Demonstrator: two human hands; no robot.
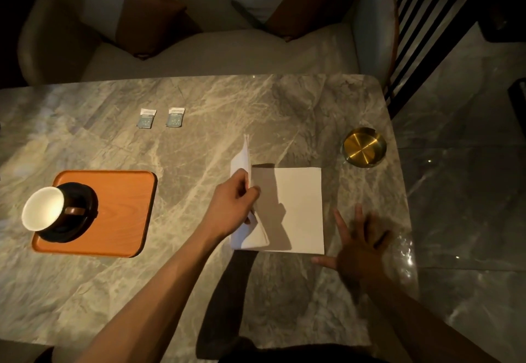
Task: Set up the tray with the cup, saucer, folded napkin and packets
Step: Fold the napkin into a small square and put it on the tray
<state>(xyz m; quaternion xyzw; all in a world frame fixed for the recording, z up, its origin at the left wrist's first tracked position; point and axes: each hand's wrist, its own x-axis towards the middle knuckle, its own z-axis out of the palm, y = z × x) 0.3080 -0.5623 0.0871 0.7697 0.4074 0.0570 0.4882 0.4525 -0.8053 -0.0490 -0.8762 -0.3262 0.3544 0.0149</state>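
Left hand (237,201): in the middle of the frame, fingers pinching the raised left half of the napkin (299,209), lifting it up, likely to fold it over the flat half.
Tray (122,214): at the left, on the table (199,149), with bare room on its right side, likely for the napkin and packets.
Saucer (76,220): dark, on the left part of the tray, under the cup.
Cup (42,208): white inside, sitting on the saucer.
Packets (146,118): two small ones side by side in the upper left middle, on the table, well apart from the tray, not yet moved.
Napkin: right of the middle, its right half lies flat on the table.
Right hand (358,246): lower right, blurry, fingers spread wide, holding nothing, just beside the napkin's corner.
Gold dish (364,146): at the right, near the table edge, not needed.
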